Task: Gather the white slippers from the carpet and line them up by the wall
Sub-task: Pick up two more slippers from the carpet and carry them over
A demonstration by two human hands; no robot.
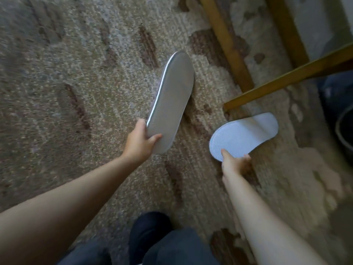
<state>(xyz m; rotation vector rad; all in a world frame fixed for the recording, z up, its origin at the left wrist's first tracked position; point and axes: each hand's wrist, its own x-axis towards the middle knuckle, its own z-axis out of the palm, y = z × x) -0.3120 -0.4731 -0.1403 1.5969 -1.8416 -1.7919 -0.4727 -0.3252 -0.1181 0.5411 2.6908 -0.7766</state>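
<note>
Slippers: 2 white ones, both in hand above the patterned carpet. Left hand pinches the heel of the sole-up slipper, thumb on the sole. Right hand grips the heel of the second slipper, near wooden chair legs. Picture is blurred.

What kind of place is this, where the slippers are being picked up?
Probably a hotel room or bedroom: patterned carpet, thin white slippers of the disposable kind, and wooden furniture legs near a pale wall.
</note>
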